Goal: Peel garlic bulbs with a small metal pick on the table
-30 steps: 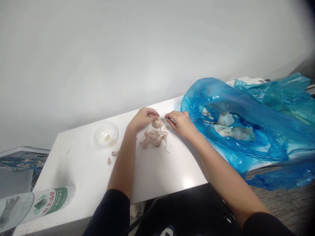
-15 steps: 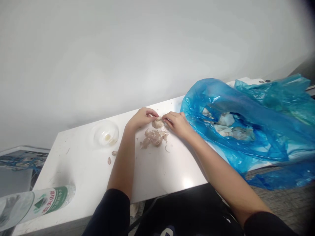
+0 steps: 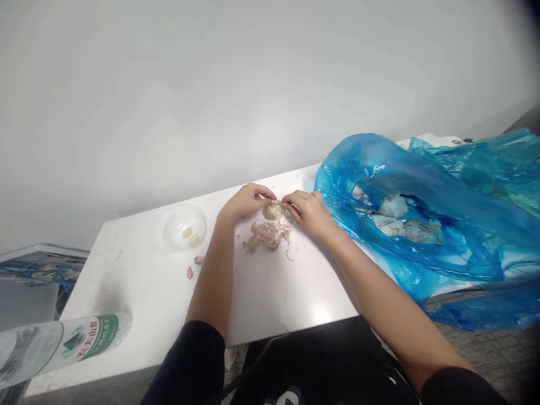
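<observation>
Both my hands meet over a garlic bulb (image 3: 273, 211) at the far side of the white table (image 3: 270, 292). My left hand (image 3: 244, 202) pinches the bulb from the left, fingers closed. My right hand (image 3: 307, 212) pinches it from the right, pulling at a thin strip of skin between the fingertips. A pile of papery garlic skins (image 3: 266, 235) lies just under the bulb, toward me.
A clear bowl (image 3: 181, 227) with peeled cloves stands left of my hands. Two loose cloves (image 3: 194, 266) lie near it. A blue plastic bag (image 3: 426, 219) holding more garlic bulbs covers the table's right end. A plastic water bottle (image 3: 63, 346) lies at the near left corner.
My hands stay on the bulb; the fingertips closed together half a second ago and have drawn slightly apart again, with a thin strip of skin between them. The view shifted a little.
</observation>
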Demonstrator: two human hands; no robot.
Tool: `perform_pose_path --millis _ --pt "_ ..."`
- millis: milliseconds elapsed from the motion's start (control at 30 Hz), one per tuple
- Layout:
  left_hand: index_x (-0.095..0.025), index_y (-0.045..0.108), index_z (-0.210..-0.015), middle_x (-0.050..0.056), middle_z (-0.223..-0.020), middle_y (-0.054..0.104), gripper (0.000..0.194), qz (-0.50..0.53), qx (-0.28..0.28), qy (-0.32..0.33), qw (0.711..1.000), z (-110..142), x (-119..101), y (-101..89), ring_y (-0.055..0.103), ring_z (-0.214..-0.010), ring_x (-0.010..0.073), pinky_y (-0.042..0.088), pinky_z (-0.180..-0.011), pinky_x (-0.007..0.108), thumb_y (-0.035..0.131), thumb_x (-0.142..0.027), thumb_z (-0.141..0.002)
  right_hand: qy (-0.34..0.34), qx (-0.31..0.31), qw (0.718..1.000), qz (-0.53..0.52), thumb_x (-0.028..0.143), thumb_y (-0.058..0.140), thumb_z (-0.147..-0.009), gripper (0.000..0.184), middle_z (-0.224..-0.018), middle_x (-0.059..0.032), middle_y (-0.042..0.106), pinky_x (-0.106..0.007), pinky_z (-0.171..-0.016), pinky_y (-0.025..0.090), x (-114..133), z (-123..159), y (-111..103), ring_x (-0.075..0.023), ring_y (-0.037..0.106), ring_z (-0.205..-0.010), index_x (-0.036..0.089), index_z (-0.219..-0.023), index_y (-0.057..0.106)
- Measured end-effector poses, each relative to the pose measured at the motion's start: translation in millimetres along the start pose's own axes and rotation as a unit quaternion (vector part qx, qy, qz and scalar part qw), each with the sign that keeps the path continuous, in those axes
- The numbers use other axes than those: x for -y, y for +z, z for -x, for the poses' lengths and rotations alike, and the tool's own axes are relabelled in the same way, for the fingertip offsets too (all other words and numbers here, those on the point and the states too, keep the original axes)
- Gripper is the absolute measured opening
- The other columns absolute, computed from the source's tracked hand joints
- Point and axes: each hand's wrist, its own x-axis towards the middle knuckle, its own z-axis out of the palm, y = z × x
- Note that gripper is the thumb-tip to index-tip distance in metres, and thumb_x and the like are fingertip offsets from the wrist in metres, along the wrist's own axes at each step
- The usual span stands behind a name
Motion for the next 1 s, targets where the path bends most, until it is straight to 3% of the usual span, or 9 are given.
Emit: perform_pose_path --millis 433,1000 --pt "-0.020 0.075 -0.092 0.003 -0.095 0.073 0.023 -0.028 0.007 0.016 0.999 -0.2 0.3 1.7 0.061 -0.082 0.0163 0.047 -0.077 0.029 0.058 -0.030 -0.081 -0.022 -0.015 0.999 0.035 0.022 0.045 -0.099 0.023 -0.100 -0.0080 0.072 -0.033 -0.075 0.029 0.7 0.0 7.2 -0.0204 0.062 -0.088 0.017 -0.103 0.066" --pt "-0.018 0.070 -0.086 0.002 -0.087 0.070 0.019 -0.053 -0.038 0.046 0.997 -2.6 -4.2 10.7 0.056 -0.076 0.0140 0.044 -0.076 0.028 0.052 -0.024 -0.084 0.000 -0.026 0.997 0.073 0.024 0.042 -0.100 0.026 -0.099 -0.0084 0.072 -0.033 -0.074 0.025 0.1 -0.7 5.9 -0.0207 0.060 -0.086 0.017 -0.104 0.067"
